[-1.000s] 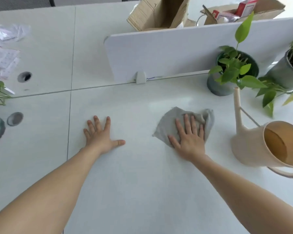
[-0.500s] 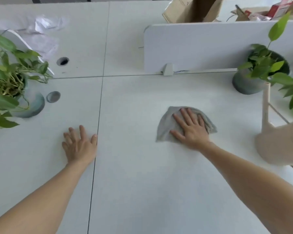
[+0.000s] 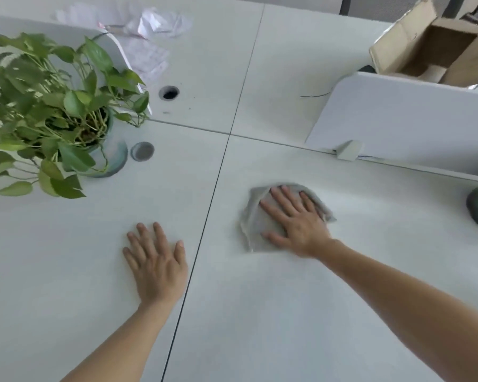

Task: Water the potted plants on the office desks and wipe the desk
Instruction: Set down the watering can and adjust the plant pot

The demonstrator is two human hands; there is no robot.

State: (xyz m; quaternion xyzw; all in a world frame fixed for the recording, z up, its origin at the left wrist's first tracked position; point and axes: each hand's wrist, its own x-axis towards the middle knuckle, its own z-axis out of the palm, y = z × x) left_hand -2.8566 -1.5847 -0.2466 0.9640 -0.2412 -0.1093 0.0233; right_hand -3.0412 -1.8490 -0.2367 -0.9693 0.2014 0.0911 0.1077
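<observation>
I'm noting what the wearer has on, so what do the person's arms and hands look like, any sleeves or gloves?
The left hand and right hand are bare: no gloves, rings or watch show. The left arm and right arm are uncovered up to the picture's edge, with no sleeve, wristband or marking in view.

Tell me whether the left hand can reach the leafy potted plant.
Probably yes: the left hand lies flat on bare desk, and nothing stands between it and the potted plant.
</observation>
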